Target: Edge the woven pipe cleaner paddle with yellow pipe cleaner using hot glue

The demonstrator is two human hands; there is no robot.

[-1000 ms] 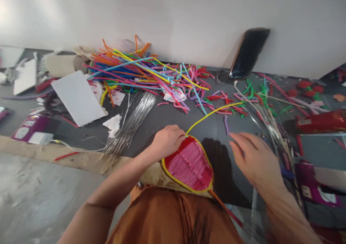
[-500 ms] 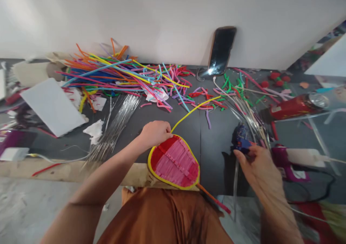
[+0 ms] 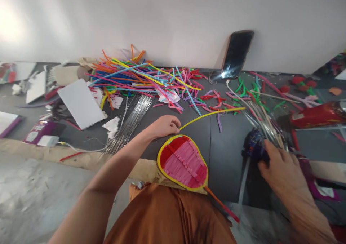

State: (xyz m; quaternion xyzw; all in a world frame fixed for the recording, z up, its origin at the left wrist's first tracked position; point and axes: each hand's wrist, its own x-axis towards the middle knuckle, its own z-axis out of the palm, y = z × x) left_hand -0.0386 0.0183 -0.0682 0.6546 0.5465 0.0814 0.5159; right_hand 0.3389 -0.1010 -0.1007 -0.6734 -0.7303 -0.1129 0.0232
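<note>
My left hand is closed, pinching the near end of a yellow pipe cleaner just above the top edge of a rounded pink and red panel. The panel has a yellow border and lies at the table's front edge, with an orange and red stem pointing toward the lower right. My right hand is at the near right side of a dark blue glue gun, thumb and fingers apart. A clear glue stick extends from the gun toward me. Blur hides whether the fingers still touch it.
Colourful pipe cleaners are heaped along the wall, near bare wire stems. A phone with its light on leans against the wall. At right are thin sticks and wires and a red can; at left, a white block.
The view has turned left. My right hand has loosened and drawn back slightly from the glue gun. My left hand has lifted off the panel's edge, and the pipe cleaner's far end has dropped lower.
</note>
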